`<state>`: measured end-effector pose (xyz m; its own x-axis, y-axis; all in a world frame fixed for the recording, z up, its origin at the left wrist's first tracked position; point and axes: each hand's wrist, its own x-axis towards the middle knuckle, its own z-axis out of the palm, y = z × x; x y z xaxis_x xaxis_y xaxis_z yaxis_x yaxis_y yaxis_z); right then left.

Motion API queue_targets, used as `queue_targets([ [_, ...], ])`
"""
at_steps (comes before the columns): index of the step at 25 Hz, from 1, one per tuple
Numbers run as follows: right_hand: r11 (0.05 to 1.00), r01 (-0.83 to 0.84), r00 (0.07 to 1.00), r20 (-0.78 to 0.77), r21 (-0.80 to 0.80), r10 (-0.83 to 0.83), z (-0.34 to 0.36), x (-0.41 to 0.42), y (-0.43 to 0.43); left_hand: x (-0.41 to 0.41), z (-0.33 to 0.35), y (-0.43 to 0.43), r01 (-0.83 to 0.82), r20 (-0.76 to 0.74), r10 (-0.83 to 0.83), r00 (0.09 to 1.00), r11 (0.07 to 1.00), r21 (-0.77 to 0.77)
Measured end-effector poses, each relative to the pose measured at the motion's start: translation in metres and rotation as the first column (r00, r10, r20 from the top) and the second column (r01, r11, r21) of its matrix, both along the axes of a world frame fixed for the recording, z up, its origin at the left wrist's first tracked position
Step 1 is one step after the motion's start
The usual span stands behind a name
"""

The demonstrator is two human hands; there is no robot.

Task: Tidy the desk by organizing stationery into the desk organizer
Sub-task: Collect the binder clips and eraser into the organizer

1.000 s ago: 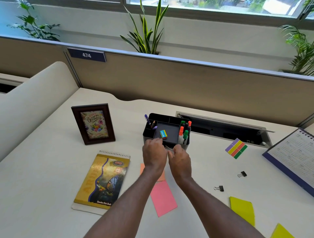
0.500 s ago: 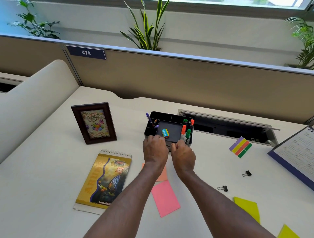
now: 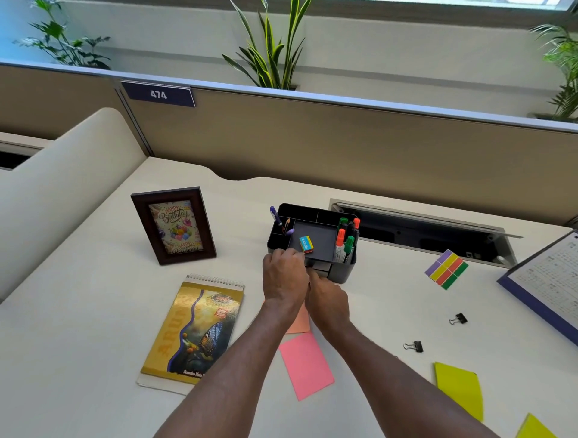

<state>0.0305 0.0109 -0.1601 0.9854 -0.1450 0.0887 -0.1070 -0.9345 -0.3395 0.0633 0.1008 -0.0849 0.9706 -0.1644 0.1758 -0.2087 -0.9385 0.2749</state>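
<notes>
Left hand curls over the desk organizer at its front edge; right hand touches its drawer, grasp unclear.

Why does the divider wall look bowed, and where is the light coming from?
Head view: the wide-angle lens bows the partition rail; daylight enters from the window strip at the top edge, leaving soft shadows on the desk; the notebook cover catches a gold sheen.

Dark grey organizer with orange- and green-capped markers and a blue-yellow eraser. On the cream table: pink note, orange note, lime note, gold butterfly-patterned notebook, dark brown frame.
</notes>
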Motion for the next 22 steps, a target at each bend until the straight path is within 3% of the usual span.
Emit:
queue_targets([
  [11,0.995,-0.019,0.999,0.028,0.099,0.016,0.0,-0.024,0.012,0.0,0.002,0.001,0.008,-0.032,-0.008,0.999,1.0,0.008],
  [17,0.98,-0.15,0.989,0.013,0.134,0.149,0.014,-0.05,0.0,-0.027,-0.012,0.0,0.04,0.037,-0.039,0.999,0.999,-0.019],
  [20,0.979,-0.054,0.998,0.039,0.194,0.047,0.021,-0.073,-0.024,-0.055,-0.021,-0.017,0.058,0.117,-0.037,0.992,0.982,-0.18],
  [22,0.968,0.097,0.99,0.081,0.233,-0.119,0.02,-0.088,-0.057,-0.084,-0.026,-0.035,0.112,0.025,-0.11,0.994,0.955,-0.273],
])
